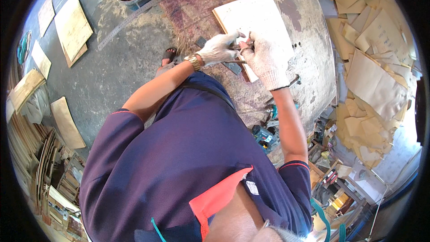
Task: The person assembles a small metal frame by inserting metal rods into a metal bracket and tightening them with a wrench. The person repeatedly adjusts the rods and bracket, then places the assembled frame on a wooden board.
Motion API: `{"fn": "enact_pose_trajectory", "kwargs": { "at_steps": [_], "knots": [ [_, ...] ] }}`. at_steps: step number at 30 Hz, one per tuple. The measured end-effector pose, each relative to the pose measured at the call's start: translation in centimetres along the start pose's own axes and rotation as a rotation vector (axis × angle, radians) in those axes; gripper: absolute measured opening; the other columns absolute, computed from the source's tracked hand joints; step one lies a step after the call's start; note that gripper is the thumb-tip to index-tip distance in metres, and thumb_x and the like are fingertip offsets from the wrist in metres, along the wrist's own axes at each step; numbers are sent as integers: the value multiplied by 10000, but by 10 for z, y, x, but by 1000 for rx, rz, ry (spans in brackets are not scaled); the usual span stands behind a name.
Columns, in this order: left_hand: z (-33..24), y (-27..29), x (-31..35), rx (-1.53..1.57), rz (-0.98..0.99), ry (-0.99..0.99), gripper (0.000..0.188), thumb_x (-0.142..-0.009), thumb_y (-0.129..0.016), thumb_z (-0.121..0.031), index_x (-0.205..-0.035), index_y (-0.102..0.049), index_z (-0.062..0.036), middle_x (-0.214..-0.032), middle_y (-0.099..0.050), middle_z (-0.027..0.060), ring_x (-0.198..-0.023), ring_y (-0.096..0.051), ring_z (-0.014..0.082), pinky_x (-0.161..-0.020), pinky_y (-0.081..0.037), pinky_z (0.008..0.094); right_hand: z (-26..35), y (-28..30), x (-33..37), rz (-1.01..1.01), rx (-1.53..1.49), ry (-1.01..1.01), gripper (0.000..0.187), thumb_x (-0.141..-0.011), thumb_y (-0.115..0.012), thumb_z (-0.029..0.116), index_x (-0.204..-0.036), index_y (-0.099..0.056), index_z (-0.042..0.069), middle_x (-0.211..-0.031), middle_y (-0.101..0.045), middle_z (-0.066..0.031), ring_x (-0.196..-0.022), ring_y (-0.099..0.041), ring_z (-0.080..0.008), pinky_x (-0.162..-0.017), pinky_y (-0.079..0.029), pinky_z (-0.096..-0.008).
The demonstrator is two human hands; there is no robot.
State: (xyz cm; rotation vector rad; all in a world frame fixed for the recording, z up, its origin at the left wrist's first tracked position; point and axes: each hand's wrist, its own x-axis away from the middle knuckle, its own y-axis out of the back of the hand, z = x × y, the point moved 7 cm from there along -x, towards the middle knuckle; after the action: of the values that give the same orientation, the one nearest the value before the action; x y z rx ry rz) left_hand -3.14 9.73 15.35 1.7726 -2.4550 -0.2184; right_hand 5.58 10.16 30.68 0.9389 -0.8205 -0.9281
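Note:
Both my hands wear white knitted gloves and meet over a white-topped board [257, 13] with a brown edge, lying on the worn worktable. My left hand [218, 48] reaches in from the left, fingers curled toward the right hand. My right hand [267, 65] rests over the board's near part, its fingers bent inward and bare at the tips. Small, dark, thin pieces show between the fingers; their kind is too small to tell. Beneath the hands, a thin dark rod [236, 62] crosses the board's edge. Close by lies a flat grey metal piece [232, 67].
A long metal ruler [134, 15] crosses the upper left. Teal power tools [264, 134] sit beside my right forearm, below a dark-headed tool [295, 80]. A bucket [142, 2] of scraps stands at the far left. Cardboard sheets [376, 78] pile up on the right; boards [74, 24] lie leftward.

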Motion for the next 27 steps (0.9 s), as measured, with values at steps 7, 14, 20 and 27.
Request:
{"fn": "enact_pose_trajectory", "kwargs": {
  "at_steps": [7,14,20,27],
  "knots": [
    [7,22,24,-157,150,-72,889,-779,-787,-167,-1571,-385,-212,-1341,-566,198,-1309,-519,403,-1118,-390,524,-5,-23,15,-97,320,53,771,-800,-821,432,-1419,-509,95,-1288,-626,-151,-1232,-590,-316,-1084,-413,-573],
    [-16,22,17,-33,308,62,881,-796,-821,-120,-1574,-413,-189,-1386,-636,111,-1219,-626,271,-976,-527,404,-41,4,41,-616,-298,-3,825,-838,-824,354,-1499,-445,39,-1402,-561,-211,-1297,-540,-338,-1109,-404,-509],
    [57,3,4,-507,277,43,537,-817,-787,-119,-1310,-576,-119,-1000,-677,97,-841,-656,209,-764,-540,336,-153,-81,73,-825,-890,-323,410,-994,-678,196,-1331,-546,2,-1031,-671,-144,-913,-665,-209,-806,-542,-343],
    [89,0,1,-340,183,32,151,-816,-778,-111,-899,-671,-44,-775,-657,43,-728,-644,167,-639,-503,365,-173,-224,80,-485,-635,-406,300,-890,-583,77,-1172,-674,30,-802,-653,-63,-757,-619,-158,-725,-510,-299]
  ]
}}
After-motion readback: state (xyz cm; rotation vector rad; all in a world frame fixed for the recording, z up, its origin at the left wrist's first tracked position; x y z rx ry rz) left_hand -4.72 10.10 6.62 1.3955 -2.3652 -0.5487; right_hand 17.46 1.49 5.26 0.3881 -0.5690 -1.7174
